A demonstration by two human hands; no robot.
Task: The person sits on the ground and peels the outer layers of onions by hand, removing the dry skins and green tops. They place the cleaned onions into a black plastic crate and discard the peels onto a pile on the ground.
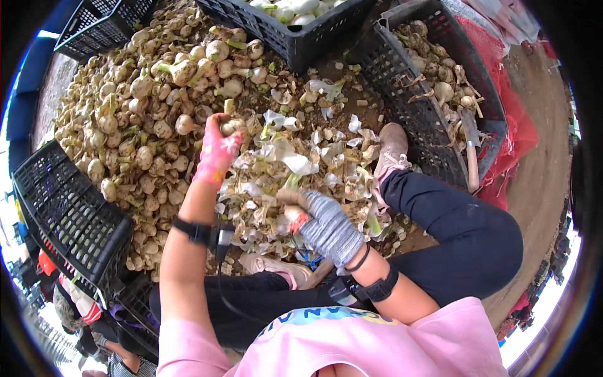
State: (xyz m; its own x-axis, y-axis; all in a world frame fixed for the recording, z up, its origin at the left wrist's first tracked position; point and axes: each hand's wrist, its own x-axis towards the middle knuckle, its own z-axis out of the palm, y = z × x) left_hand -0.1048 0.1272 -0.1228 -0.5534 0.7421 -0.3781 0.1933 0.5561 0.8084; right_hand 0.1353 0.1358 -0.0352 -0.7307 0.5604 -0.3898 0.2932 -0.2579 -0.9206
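Note:
My left hand (218, 146), in a pink flowered glove, reaches over the edge of the heap with its fingers curled round a garlic bulb (233, 127). My right hand (323, 225) wears a grey knit glove with an orange-red patch. Its fingers are bent inward above the peels, and what they hold, if anything, is hidden. Loose white and brown garlic skins (295, 160) cover the ground between both hands. To the left spreads a big heap of unpeeled garlic bulbs (135, 147), some with green stem stubs.
A black crate (301, 47) of white bulbs stands at the far side. Another crate (408, 119), tilted at the right, holds bulbs and a wooden-handled blade (471, 151). Black crates (69, 207) stand at the left, with another person's arm (122, 355) below them. Red netting (512, 132) lies far right.

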